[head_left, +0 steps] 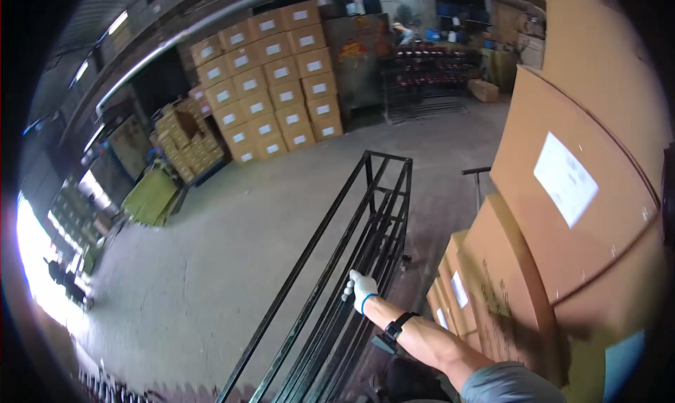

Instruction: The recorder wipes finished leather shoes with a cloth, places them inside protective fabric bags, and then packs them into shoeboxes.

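My right hand, in a white glove with a blue cuff edge, reaches in from the lower right. Its fingers are curled round a long bar of a black metal rack. The rack is a narrow frame of parallel rails, running from the lower edge up to the middle of the view, with more bars lower down inside it. A dark watch sits on my right wrist. My left hand does not show.
Large cardboard boxes are stacked close on my right. Ahead stands a tall wall of labelled cartons, with smaller boxes beside it. A loaded black rack stands at the back. Bare concrete floor stretches to the left.
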`<state>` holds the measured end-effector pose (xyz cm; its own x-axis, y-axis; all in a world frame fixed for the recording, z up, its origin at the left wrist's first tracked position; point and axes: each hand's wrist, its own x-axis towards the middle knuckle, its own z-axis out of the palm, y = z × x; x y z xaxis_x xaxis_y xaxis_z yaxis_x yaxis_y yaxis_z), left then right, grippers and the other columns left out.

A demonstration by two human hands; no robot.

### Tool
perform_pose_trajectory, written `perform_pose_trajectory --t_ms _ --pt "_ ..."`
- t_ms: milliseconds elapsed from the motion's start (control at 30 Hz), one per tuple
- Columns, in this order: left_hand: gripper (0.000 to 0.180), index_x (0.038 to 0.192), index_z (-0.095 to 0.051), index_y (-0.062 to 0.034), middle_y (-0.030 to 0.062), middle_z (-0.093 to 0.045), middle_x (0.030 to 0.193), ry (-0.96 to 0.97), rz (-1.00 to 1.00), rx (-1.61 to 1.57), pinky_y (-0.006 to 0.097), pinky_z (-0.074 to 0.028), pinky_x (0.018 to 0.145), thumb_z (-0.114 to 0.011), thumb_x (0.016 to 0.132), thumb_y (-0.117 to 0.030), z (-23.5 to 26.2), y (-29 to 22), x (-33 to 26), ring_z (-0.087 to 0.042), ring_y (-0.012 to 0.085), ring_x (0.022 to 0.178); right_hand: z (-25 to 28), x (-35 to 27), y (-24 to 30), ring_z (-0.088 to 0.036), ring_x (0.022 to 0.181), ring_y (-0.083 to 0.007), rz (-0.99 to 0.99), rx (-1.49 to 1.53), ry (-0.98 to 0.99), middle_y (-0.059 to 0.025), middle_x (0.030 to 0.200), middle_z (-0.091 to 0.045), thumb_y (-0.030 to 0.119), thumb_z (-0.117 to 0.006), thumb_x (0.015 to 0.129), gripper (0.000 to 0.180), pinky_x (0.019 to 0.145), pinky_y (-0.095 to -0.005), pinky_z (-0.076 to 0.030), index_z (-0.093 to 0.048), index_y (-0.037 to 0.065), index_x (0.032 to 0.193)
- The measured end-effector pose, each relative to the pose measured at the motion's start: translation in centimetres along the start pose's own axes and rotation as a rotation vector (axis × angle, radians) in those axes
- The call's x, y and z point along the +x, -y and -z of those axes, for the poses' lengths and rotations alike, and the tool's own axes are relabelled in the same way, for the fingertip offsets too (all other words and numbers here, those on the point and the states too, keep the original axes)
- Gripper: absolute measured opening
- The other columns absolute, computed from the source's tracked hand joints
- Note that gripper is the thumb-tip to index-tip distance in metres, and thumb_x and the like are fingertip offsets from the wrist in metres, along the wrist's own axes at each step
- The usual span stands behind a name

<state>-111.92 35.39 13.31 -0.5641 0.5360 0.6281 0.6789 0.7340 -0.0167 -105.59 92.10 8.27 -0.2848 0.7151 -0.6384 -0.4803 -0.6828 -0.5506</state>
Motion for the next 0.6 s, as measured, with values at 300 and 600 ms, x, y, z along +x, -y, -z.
perform_pose_trajectory --t_ms 300,600 --pt "0.036 0.101 -0.078 0.0002 0.0168 -0.077 0.095 -0.009 0.161 -0.217 0.051 -0.058 0.074 -0.071 0.101 -0.035 -31.4 -18.6 20.0 -0.074 0.0356 0.085 -0.9 28.0 21.9 -0.054 0.052 -0.0227 0.106 0.059 0.02 -0.006 0.07 -0.053 0.025 -0.066 0.111 0.03 0.049 -0.0474 -0.052 -0.056 0.006 0.089" --pt "0.039 0.096 -0.079 0.0028 0.0176 -0.078 0.093 0.186 0.323 -0.382 0.051 -0.059 0.071 -0.07 0.098 -0.035 -52.2 -32.8 38.8 -0.074 0.0339 0.083 5.3 47.4 38.1 -0.059 0.058 -0.0219 0.167 0.215 -0.095 -0.0061 0.078 -0.057 0.021 -0.067 0.111 0.025 0.056 -0.0464 -0.058 -0.057 0.004 0.096"
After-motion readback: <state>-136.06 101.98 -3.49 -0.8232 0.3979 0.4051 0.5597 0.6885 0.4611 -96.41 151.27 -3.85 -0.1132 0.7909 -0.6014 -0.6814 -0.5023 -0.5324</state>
